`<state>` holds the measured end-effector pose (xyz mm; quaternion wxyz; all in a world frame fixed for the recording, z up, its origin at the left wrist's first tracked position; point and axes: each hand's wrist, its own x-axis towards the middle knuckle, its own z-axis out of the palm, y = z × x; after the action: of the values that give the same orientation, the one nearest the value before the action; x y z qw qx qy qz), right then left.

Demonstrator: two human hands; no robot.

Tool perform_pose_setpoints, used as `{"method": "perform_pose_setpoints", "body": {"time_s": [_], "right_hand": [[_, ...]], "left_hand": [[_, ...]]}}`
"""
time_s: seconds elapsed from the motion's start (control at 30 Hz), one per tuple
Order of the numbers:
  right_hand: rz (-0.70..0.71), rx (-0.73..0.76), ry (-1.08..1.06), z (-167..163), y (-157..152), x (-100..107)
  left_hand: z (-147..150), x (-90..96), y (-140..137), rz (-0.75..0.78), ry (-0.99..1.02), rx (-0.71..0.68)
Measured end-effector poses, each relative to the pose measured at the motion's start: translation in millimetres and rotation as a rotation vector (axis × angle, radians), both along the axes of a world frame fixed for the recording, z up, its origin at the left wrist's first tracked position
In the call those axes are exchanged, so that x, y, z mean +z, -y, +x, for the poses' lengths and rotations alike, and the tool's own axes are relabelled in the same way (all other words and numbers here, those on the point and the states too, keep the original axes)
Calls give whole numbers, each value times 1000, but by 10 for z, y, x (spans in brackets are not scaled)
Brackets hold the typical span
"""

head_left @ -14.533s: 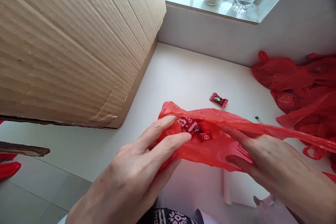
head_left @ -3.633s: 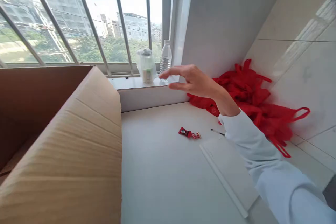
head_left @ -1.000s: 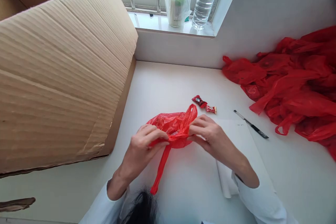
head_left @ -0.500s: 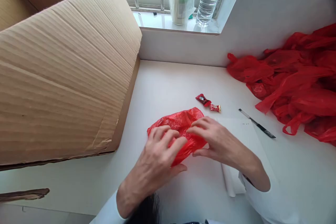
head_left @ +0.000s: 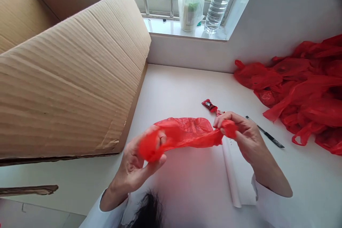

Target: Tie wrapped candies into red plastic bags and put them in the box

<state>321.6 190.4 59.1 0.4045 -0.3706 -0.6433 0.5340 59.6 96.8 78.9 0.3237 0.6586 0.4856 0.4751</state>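
A thin red plastic bag [head_left: 191, 133] is stretched sideways between my two hands, just above the white table. My left hand [head_left: 139, 165] has its fingers curled through the bag's left end, which is blurred by motion. At the other end, my right hand [head_left: 243, 133] pinches a bunched bit of the red plastic. Beyond the bag lie a dark red wrapped candy [head_left: 209, 105] and a second candy [head_left: 219, 112], the latter partly covered by my right hand. A black pen [head_left: 265, 132] rests to the right of that hand.
A large open cardboard box [head_left: 74, 78] fills the left side. Many red plastic bags [head_left: 301, 78] are heaped against the wall at right. White paper [head_left: 242, 181] with a curled edge lies under my right forearm. A water bottle [head_left: 220, 3] stands on the windowsill.
Both hands have moved apart and taken hold of the bag's two ends, pulling it wide. Before, they were hovering over it with loose fingers. The camera view has shifted slightly.
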Motion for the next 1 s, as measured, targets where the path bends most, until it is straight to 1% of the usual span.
{"method": "perform_pose_setpoints", "body": {"time_s": [0.07,0.13,0.2,0.27,0.33,0.37,0.43,0.53,0.6,0.63,0.7,0.73,0.77,0.83,0.9,0.97,1.0], "right_hand": [[12,73,-118,67,-15,17],[70,144,-186,123,-19,46],[156,218,-205,155,4,87],[260,294,-144,160,65,146],[341,356,-14,137,153,220],[376,379,72,113,200,258],[448,432,249,43,280,322],[587,494,484,-84,336,359],[663,436,549,-146,332,350],[700,386,541,-165,322,342],[772,300,527,-186,296,323],[814,253,556,-193,284,313],[867,193,622,-199,272,302],[987,51,820,-212,251,273],[1063,-54,1006,-213,234,236],[1082,-62,1124,-187,229,196],[1081,-48,1152,-164,236,176]], "left_hand": [[23,32,54,3,48,42],[61,72,108,31,94,120],[117,134,142,85,96,232],[187,217,148,164,54,344],[255,309,132,256,21,438],[281,354,121,278,27,465],[305,432,99,248,91,450],[264,502,84,107,222,294],[215,514,87,70,254,205],[192,511,92,50,252,190],[161,499,111,61,245,178],[151,494,123,68,224,165],[142,491,139,68,188,139],[117,498,174,75,117,58],[69,518,210,32,69,46],[1,532,244,14,-68,60],[-35,529,261,19,-200,93]]}}
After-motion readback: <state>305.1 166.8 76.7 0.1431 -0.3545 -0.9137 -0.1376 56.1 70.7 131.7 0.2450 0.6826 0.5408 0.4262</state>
